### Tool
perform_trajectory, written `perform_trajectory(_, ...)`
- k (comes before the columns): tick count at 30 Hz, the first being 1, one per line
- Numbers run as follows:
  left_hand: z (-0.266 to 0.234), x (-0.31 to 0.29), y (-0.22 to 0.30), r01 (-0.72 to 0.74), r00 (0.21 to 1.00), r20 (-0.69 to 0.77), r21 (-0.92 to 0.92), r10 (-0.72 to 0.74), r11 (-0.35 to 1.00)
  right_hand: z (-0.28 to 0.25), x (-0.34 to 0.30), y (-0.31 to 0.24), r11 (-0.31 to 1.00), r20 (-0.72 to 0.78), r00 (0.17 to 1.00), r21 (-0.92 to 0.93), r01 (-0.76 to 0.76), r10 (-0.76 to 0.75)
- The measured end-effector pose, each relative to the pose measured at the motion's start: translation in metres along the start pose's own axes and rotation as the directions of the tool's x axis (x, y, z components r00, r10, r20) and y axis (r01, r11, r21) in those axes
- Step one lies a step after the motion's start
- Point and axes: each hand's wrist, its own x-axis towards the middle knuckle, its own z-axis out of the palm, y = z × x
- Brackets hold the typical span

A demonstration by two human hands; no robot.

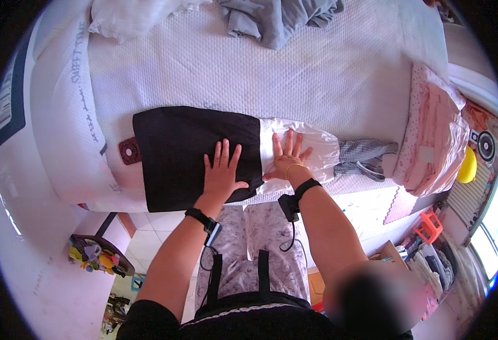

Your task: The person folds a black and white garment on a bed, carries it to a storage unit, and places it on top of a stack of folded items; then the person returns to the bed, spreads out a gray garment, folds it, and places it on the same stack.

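Observation:
A garment that looks like a dress lies flat on the bed, its wide black skirt part (186, 153) toward the left. Joined or laid against it is a shiny white section (319, 148), and a grey checked part (368, 156) with narrow straps trails off to the right. My left hand (222, 170) rests palm down on the black cloth with its fingers spread. On the white section, close to the seam with the black, my right hand (287, 158) presses flat, fingers apart. Neither hand grips anything. Black bands with small devices circle both wrists.
The bed has a white quilted cover (203, 68). A dark red square object (129, 152) lies beside the skirt's hem. Folded pink bedding (433, 136) is stacked at the right, and a grey cloth (277, 22) lies at the far side. An orange stool (428, 226) stands on the floor.

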Motion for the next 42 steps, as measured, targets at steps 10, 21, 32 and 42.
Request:
perform_trajectory(10, 0.006, 0.007, 0.017, 0.079, 0.995, 0.041, 0.194, -0.089, 0.978, 0.002, -0.009, 0.019, 0.984, -0.1, 0.987, 0.109, 0.138, -0.127)
perform_trajectory(21, 0.004, 0.017, 0.075, 0.36, 0.901, 0.18, 0.199, -0.395, 0.912, 0.032, -0.024, 0.197, 0.933, -0.559, 0.759, -0.087, 0.348, -0.335)
perform_trajectory(32, 0.027, 0.059, 0.247, -0.077, 0.989, 0.13, 0.052, 0.07, 0.996, 0.027, -0.057, 0.368, 0.939, -0.535, 0.806, 0.337, -0.074, 0.256)
perform_trajectory(42, 0.062, 0.108, 0.312, -0.062, 0.988, 0.144, 0.073, 0.051, 0.995, 0.066, -0.011, 0.411, 0.284, -0.499, 0.748, 0.866, 0.411, 0.438)
